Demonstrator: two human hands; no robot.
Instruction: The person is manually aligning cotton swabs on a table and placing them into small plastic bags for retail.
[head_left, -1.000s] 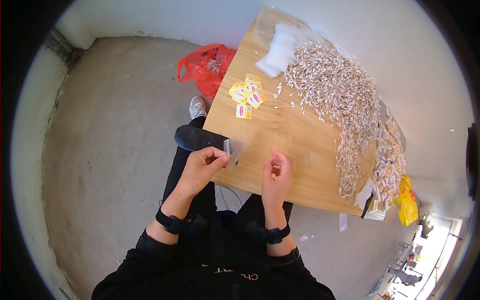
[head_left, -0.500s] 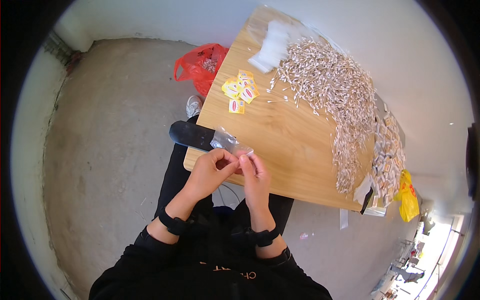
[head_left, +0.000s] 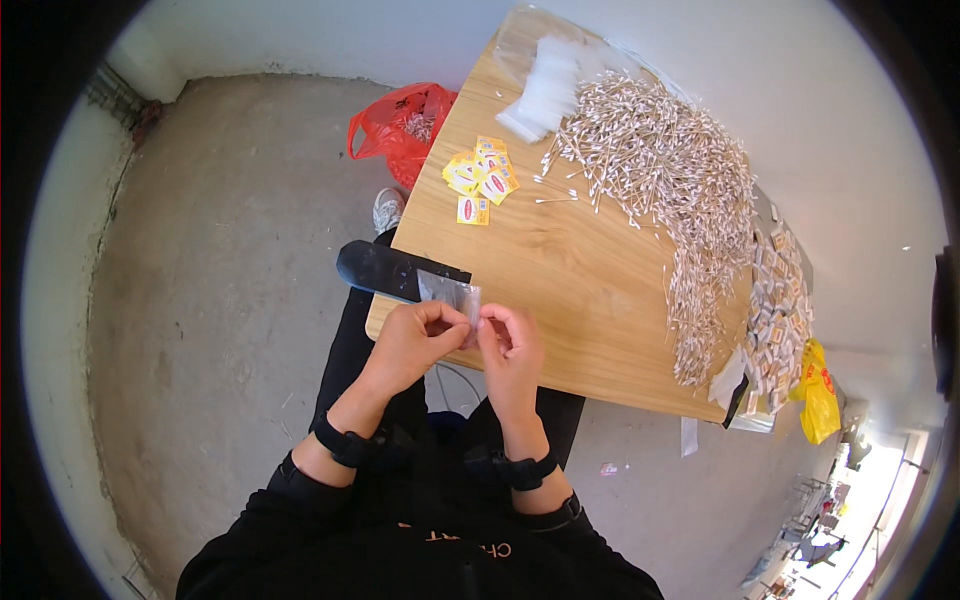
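A small clear plastic bag (head_left: 450,291) is pinched between my two hands, over the near left corner of the wooden table. My left hand (head_left: 412,340) grips its lower edge between thumb and index finger. At the bag's right edge my right hand (head_left: 512,350) has thumb and fingertips closed on the plastic. Beneath the bag lies a long black device with a rounded end (head_left: 378,268), jutting past the table's left edge. Any contents of the bag are too hard to make out. Several yellow and white printed cards (head_left: 484,178) lie farther back on the table.
A big heap of cotton swabs (head_left: 650,150) covers the table's (head_left: 560,300) far right, beside a stack of clear bags (head_left: 545,90). Many small packets (head_left: 778,320) are piled at the right edge, near a yellow bag (head_left: 818,395). A red plastic bag (head_left: 400,135) stands left of the table.
The bag has swung more upright and spread flatter between my hands. The fingers of my right hand have shifted along its edge; my left hand has barely moved.
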